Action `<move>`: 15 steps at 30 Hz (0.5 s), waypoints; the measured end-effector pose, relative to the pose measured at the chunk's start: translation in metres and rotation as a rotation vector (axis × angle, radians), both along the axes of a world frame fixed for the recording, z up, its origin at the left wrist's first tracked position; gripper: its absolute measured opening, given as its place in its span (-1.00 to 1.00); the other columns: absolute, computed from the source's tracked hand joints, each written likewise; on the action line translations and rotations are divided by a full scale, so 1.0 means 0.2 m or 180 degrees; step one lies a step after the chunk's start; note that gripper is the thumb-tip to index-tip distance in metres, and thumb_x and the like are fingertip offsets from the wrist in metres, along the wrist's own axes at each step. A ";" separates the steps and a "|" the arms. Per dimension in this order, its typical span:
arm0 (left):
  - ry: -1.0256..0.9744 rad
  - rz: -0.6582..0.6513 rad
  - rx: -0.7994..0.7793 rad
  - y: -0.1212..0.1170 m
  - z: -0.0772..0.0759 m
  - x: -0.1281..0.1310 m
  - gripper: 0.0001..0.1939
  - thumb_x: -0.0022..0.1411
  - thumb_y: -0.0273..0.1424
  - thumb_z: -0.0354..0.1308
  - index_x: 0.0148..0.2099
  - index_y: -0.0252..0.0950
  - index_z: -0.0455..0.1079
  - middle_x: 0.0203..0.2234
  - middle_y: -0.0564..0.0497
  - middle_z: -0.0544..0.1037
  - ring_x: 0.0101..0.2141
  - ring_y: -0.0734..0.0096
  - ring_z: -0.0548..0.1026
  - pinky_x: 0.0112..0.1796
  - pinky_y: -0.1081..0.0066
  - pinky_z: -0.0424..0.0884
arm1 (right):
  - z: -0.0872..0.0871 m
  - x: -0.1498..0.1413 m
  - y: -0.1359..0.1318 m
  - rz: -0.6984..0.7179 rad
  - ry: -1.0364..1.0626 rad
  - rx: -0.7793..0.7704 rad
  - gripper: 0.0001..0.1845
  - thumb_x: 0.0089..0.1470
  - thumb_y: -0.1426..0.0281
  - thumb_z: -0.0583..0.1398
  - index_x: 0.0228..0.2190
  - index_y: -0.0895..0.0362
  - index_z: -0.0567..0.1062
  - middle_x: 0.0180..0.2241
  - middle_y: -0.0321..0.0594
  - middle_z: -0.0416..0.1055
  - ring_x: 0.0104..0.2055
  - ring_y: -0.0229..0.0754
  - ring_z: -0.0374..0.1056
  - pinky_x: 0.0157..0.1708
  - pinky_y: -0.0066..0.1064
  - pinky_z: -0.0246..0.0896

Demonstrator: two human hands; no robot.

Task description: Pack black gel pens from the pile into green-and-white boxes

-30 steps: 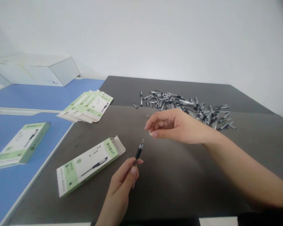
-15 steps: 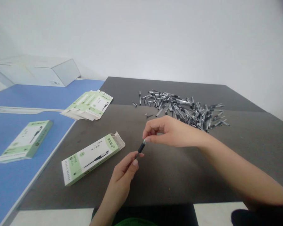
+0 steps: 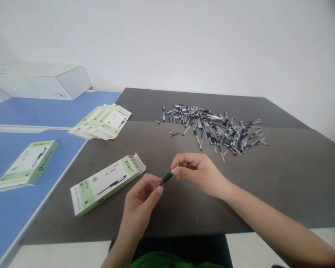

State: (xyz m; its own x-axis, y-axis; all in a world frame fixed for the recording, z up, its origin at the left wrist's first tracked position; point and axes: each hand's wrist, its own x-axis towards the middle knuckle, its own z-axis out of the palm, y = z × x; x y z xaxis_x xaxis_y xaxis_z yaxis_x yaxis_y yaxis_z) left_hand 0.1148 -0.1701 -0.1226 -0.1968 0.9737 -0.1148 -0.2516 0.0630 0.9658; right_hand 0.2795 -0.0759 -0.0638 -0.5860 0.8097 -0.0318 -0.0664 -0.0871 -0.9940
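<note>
Between my two hands a pen [image 3: 167,176] with a black grip is held at a slant over the dark table. My left hand [image 3: 142,194] pinches its lower left end between thumb and fingers. At its upper right end, the thumb and fingertips of my right hand [image 3: 194,170] are closed on a light-coloured tip, largely covered by the fingers. Left of my left hand lies a green-and-white pen box [image 3: 107,186], its flap end open toward the upper right. Beyond my right hand spreads a heap of pens and pen parts [image 3: 217,128].
Flattened green-and-white cartons [image 3: 103,121] overlap at the dark table's left edge. Another pen box [image 3: 26,163] lies on the blue table [image 3: 8,219]. A large white carton [image 3: 39,83] stands at the back left. A small dark piece [image 3: 175,134] lies before the heap.
My right hand has moved down and the pen is tilted flatter. My left hand has shifted slightly, its fingers now nearer the black grip. The whole view has shifted a little.
</note>
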 end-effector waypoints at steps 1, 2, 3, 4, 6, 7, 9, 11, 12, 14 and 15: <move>-0.0196 -0.0105 -0.0055 0.00 0.00 0.01 -0.65 0.18 -0.10 0.30 -0.17 -0.28 0.49 -0.47 0.07 0.42 -0.56 0.57 0.19 -0.56 0.52 0.05 | -0.01 0.01 -0.01 -0.0071 0.0016 0.0038 -0.73 -0.08 0.19 0.43 -0.48 0.09 0.54 -0.54 -0.35 0.40 -0.49 -0.30 0.26 -0.44 -0.42 0.19; -0.0317 -0.0199 -0.0113 0.00 0.01 0.02 -0.63 0.23 -0.07 0.24 -0.15 -0.28 0.48 -0.47 0.07 0.44 -0.59 0.60 0.15 -0.58 0.52 0.01 | -0.02 0.02 -0.02 -0.0135 0.0021 0.0061 -0.72 -0.08 0.17 0.43 -0.49 0.09 0.54 -0.55 -0.35 0.39 -0.50 -0.30 0.25 -0.44 -0.42 0.19; -0.0339 -0.0257 -0.0156 0.00 0.01 0.03 -0.64 0.27 -0.07 0.20 -0.14 -0.29 0.47 -0.48 0.06 0.46 -0.61 0.62 0.12 -0.58 0.51 -0.01 | -0.03 0.02 -0.02 -0.0185 0.0020 0.0068 -0.71 -0.09 0.16 0.43 -0.49 0.08 0.53 -0.55 -0.35 0.38 -0.50 -0.29 0.24 -0.45 -0.42 0.17; -0.0272 -0.0268 -0.0182 0.00 0.01 0.05 -0.66 0.29 -0.09 0.19 -0.17 -0.30 0.47 -0.49 0.06 0.48 -0.62 0.62 0.12 -0.57 0.50 -0.01 | -0.04 0.03 -0.03 -0.0220 0.0018 0.0064 -0.70 -0.10 0.15 0.43 -0.49 0.08 0.53 -0.56 -0.36 0.37 -0.50 -0.29 0.23 -0.46 -0.41 0.16; -0.0078 -0.0091 -0.0144 0.00 0.01 0.06 -0.73 0.23 -0.19 0.29 -0.26 -0.32 0.47 -0.52 0.08 0.47 -0.59 0.61 0.16 -0.54 0.50 0.06 | -0.06 0.04 -0.04 -0.0293 0.0041 0.0079 -0.69 -0.10 0.14 0.44 -0.49 0.08 0.53 -0.57 -0.36 0.35 -0.51 -0.29 0.22 -0.46 -0.41 0.14; -0.0064 0.0039 -0.0104 0.01 0.01 0.07 -0.75 0.15 -0.24 0.36 -0.29 -0.32 0.47 -0.50 0.08 0.47 -0.55 0.60 0.22 -0.51 0.51 0.12 | -0.07 0.04 -0.04 -0.0348 0.0060 0.0114 -0.69 -0.10 0.14 0.43 -0.48 0.08 0.52 -0.57 -0.37 0.34 -0.51 -0.28 0.21 -0.46 -0.41 0.14; -0.0285 0.0101 -0.0064 0.01 0.03 0.08 -0.69 0.04 -0.28 0.45 -0.22 -0.30 0.48 -0.42 0.07 0.49 -0.47 0.56 0.30 -0.43 0.52 0.21 | -0.07 0.05 -0.05 -0.0481 0.0111 0.0219 -0.68 -0.07 0.12 0.42 -0.47 0.07 0.52 -0.57 -0.37 0.33 -0.51 -0.29 0.20 -0.47 -0.42 0.13; -0.0577 -0.0182 -0.0156 0.01 0.05 0.08 -0.60 0.09 -0.19 0.40 -0.08 -0.27 0.46 -0.37 0.04 0.51 -0.46 0.54 0.33 -0.43 0.51 0.24 | -0.07 0.06 -0.06 -0.0570 0.0172 0.0302 -0.66 -0.05 0.09 0.40 -0.47 0.07 0.50 -0.57 -0.37 0.31 -0.52 -0.30 0.18 -0.47 -0.42 0.13; -0.0649 -0.0364 -0.0238 0.01 0.05 0.09 -0.59 0.17 -0.12 0.33 -0.04 -0.26 0.44 -0.39 0.04 0.51 -0.51 0.56 0.31 -0.48 0.51 0.20 | -0.08 0.06 -0.06 -0.0579 0.0200 0.0322 -0.65 -0.04 0.08 0.39 -0.47 0.08 0.49 -0.57 -0.37 0.31 -0.52 -0.30 0.18 -0.47 -0.43 0.13; -0.0527 -0.0556 -0.0356 0.02 0.05 0.10 -0.62 0.29 -0.06 0.18 -0.13 -0.29 0.44 -0.50 0.06 0.49 -0.63 0.64 0.18 -0.57 0.53 0.05 | -0.08 0.06 -0.06 -0.0551 0.0245 0.0328 -0.64 -0.02 0.08 0.39 -0.47 0.10 0.49 -0.56 -0.36 0.31 -0.51 -0.30 0.18 -0.46 -0.43 0.13; -0.0353 -0.0509 -0.0347 0.02 0.04 0.10 -0.64 0.31 -0.07 0.16 -0.20 -0.31 0.43 -0.54 0.08 0.47 -0.65 0.66 0.13 -0.59 0.53 -0.01 | -0.08 0.06 -0.06 -0.0535 0.0272 0.0326 -0.64 -0.02 0.09 0.39 -0.47 0.11 0.48 -0.55 -0.36 0.31 -0.50 -0.31 0.18 -0.46 -0.43 0.12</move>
